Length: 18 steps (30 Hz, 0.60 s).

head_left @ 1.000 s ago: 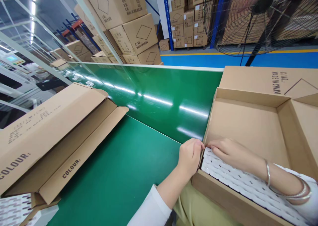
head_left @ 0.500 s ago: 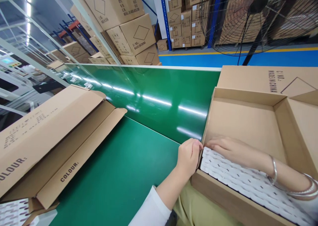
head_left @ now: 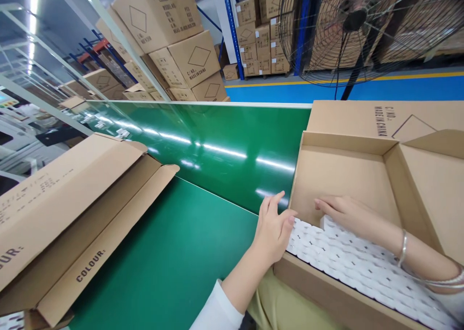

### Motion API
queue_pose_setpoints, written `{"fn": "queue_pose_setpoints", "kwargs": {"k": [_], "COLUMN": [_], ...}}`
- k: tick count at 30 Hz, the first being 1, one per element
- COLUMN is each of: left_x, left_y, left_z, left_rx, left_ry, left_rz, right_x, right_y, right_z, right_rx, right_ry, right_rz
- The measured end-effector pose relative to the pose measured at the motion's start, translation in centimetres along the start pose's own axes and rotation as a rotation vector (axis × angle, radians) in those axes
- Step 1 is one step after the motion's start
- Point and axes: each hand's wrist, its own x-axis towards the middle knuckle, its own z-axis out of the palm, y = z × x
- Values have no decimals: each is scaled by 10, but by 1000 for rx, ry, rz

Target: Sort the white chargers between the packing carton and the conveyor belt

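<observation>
An open cardboard box (head_left: pixel 348 173) lies at the right, with rows of small white pieces (head_left: pixel 348 255) packed along its near side. My left hand (head_left: pixel 271 228) is at the box's left near corner, fingers apart and raised, the thumb by the end of the rows. Over the far edge of the white pieces rests my right hand (head_left: pixel 348 214), palm down, its fingers bent together at a piece that juts out at the back; what the fingertips grip is hidden. Silver bangles circle the right wrist.
Another open carton (head_left: pixel 72 199) lies at the left on the green tabletop (head_left: pixel 163 252). Behind runs a green conveyor belt (head_left: pixel 217 132). Stacked cartons (head_left: pixel 184 59) and a large fan (head_left: pixel 355 21) stand beyond it.
My left hand has opened at the box corner. My right hand has moved away from it along the rows, and a white piece now juts out beyond them. The view has shifted slightly.
</observation>
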Motion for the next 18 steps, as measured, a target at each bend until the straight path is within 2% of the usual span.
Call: {"fn": "queue_pose_setpoints", "kwargs": {"k": [5, 11, 15, 18], "left_x": [2, 7, 7, 8], "left_y": [-1, -3, -3, -1], "left_z": [-2, -1, -2, -3], "left_rx": [27, 41, 95, 201], "left_ry": [-105, -107, -94, -50], "left_rz": [-8, 45, 91, 196], "right_x": [2, 3, -1, -2], "right_y": [-1, -5, -14, -19], "right_z": [4, 7, 5, 4], "right_rx": [42, 80, 178, 167], "right_ry": [-69, -110, -166, -194], "right_rz": [20, 3, -114, -220]}}
